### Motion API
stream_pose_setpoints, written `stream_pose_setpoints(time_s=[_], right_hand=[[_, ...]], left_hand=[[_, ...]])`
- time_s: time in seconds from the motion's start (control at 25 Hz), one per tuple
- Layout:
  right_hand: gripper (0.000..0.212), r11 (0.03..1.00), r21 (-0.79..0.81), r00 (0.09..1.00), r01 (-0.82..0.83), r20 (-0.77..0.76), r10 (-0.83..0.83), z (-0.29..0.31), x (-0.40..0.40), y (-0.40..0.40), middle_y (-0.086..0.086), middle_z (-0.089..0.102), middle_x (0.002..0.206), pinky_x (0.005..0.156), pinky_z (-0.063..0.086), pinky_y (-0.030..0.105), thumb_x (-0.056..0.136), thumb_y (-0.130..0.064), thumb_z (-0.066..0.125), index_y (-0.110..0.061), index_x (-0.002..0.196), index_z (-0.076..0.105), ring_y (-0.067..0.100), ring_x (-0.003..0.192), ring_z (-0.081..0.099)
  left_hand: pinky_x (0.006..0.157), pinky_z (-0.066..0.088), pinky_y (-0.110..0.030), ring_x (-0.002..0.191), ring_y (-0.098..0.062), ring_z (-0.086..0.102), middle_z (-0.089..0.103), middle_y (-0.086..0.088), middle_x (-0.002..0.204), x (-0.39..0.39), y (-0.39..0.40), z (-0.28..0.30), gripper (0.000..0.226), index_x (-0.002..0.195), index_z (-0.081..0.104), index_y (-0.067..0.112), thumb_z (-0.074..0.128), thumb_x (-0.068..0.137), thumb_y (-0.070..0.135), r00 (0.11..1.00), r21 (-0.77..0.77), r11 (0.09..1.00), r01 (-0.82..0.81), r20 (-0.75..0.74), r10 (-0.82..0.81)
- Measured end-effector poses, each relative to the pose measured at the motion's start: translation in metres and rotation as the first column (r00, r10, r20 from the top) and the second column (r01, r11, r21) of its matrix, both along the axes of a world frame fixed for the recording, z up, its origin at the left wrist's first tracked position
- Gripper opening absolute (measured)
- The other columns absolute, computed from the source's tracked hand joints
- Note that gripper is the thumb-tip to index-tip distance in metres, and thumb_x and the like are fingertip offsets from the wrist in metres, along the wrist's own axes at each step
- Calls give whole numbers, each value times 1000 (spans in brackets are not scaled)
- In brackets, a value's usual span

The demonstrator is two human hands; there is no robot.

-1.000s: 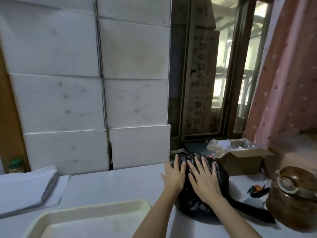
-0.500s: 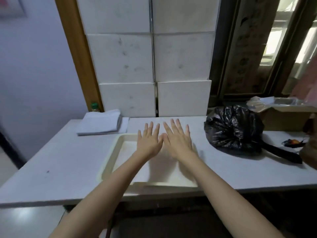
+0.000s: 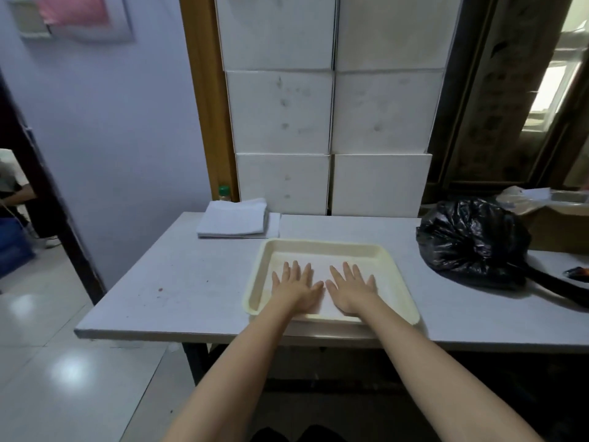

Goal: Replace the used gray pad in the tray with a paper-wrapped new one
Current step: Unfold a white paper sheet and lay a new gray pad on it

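Table carries a black plastic bag near its right edge, a cardboard box behind it; stacked white boxes and a green-capped bottle stand along the far edge.

The tray looks like smooth cream plastic with a dull sheen, its floor lined with flat white paper. To the tray's right, the black bag is crinkled, glossy plastic film. Behind the tray's left corner lies a stack of matt white paper sheets. The tabletop is matt grey, lightly speckled. The floor below is glossy tile.
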State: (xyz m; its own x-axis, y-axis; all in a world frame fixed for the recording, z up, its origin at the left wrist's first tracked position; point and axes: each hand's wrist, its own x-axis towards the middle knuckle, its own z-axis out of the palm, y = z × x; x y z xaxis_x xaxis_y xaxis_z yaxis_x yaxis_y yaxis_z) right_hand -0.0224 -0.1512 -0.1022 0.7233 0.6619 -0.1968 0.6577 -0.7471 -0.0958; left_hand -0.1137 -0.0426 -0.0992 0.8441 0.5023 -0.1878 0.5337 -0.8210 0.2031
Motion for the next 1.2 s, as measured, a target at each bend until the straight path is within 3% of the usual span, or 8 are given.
stream_pose_setpoints(time_s=[0.2, 0.36, 0.48, 0.6, 0.72, 0.92, 1.04, 1.2], right_hand=[[56, 1000, -19, 1000, -15, 25, 15, 0, 10, 9, 2, -7, 160, 116, 1, 52, 98, -47, 9, -29, 150, -1, 23, 148, -5], [39, 991, 126, 941, -34, 339, -11, 37, 1, 38, 11, 50, 134, 100, 33, 39, 94, -26, 34, -12, 128, 45, 28, 123, 45], [33, 937, 329, 924, -121, 383, -15, 67, -5, 84, 10, 55, 120, 90, 37, 37, 88, -18, 42, -9, 118, 51, 29, 113, 49], [36, 883, 419, 940, -212, 333, 68, 83, -11, 134, 10, 53, 124, 89, 40, 37, 87, -16, 45, -8, 122, 50, 29, 115, 49], [37, 852, 469, 966, -233, 215, 146, 85, -14, 195, 8, 56, 126, 87, 44, 36, 89, -20, 46, -13, 125, 51, 29, 114, 53], [48, 942, 335, 999, -34, 7, 33, 51, 12, 257, 14, 42, 137, 95, 42, 38, 94, -31, 44, -8, 135, 35, 30, 123, 44], [57, 957, 184, 967, -225, 167, 195, 32, 24, 278, 10, 15, 157, 115, 19, 43, 99, -39, 29, -13, 149, 16, 28, 144, 15], [60, 945, 60, 939, -321, 151, 309, 18, 29, 301, 5, -5, 160, 119, -7, 45, 99, -47, 13, -19, 151, 4, 22, 147, -9]], left_hand=[[117, -10, -52, 147, -30, -17, -15, -9, 159, 9, 8, -5, 68, 152, -6, 22, 12, 96, 56, 999, 29, 999, -42, -19, 42], [118, 5, -51, 147, -33, 2, 4, -14, 160, 14, 12, 9, 67, 151, 15, 16, 20, 96, 54, 999, 8, 1000, -20, -49, 20], [97, 32, -39, 126, -33, 42, 48, -18, 133, 12, 42, 42, 41, 120, 56, 5, 34, 97, 32, 961, 143, 985, -95, 273, 53], [77, 35, -36, 106, -34, 52, 58, -18, 113, 4, 90, 66, 24, 107, 55, 2, 43, 90, 13, 870, 215, 943, -253, 478, 124], [81, 42, -36, 107, -32, 53, 57, -15, 116, -2, 149, 71, 23, 112, 51, 4, 45, 92, 12, 847, 160, 921, -356, 471, 245], [93, 41, -33, 119, -28, 46, 49, -14, 129, -11, 249, 42, 35, 122, 49, 6, 45, 97, 30, 793, 171, 796, -581, 341, 505], [98, 38, -33, 121, -28, 45, 50, -14, 132, -1, 282, 23, 45, 126, 52, 5, 35, 99, 37, 735, 138, 733, -666, 294, 612], [98, 37, -33, 120, -27, 47, 52, -13, 130, 20, 291, 13, 46, 123, 55, 7, 33, 99, 40, 715, 144, 710, -689, 296, 634]])
